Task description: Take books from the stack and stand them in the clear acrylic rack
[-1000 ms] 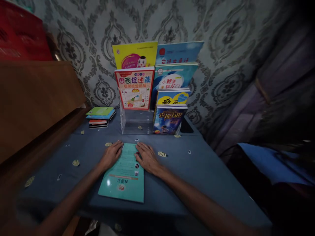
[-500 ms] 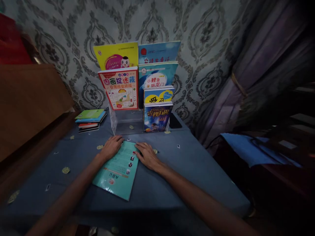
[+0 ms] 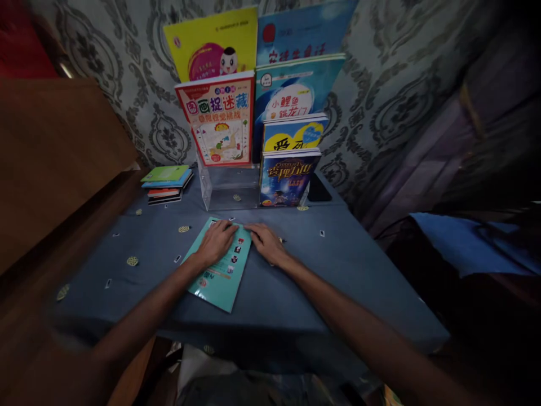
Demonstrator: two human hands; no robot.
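A teal book [image 3: 222, 290] lies flat on the blue tablecloth, tilted a little, its printing upside down to me. Across its upper part rests my left hand [image 3: 217, 241], open, the fingers laid on the cover towards the far right corner. My right hand [image 3: 266, 242] is beside that same corner, fingers stretched out and fingertips at the book's edge; whether they press on it I cannot tell. Just beyond stands a clear acrylic rack [image 3: 230, 197]. It bears a red picture book [image 3: 222, 127], a yellow book [image 3: 211, 39], a dark blue book [image 3: 287, 183] and several others.
Left of the rack sits a small stack of thin books [image 3: 167, 183]. A black phone-like slab [image 3: 319, 189] lies behind the rack's right end. A brown panel [image 3: 54, 163] borders the table on the left, and a curtain [image 3: 426, 152] hangs at the right.
My view has tipped downward and shifted left. My left hand has slid rightward over the teal book's cover, from its far left corner towards the right one. The right hand stays near its corner.
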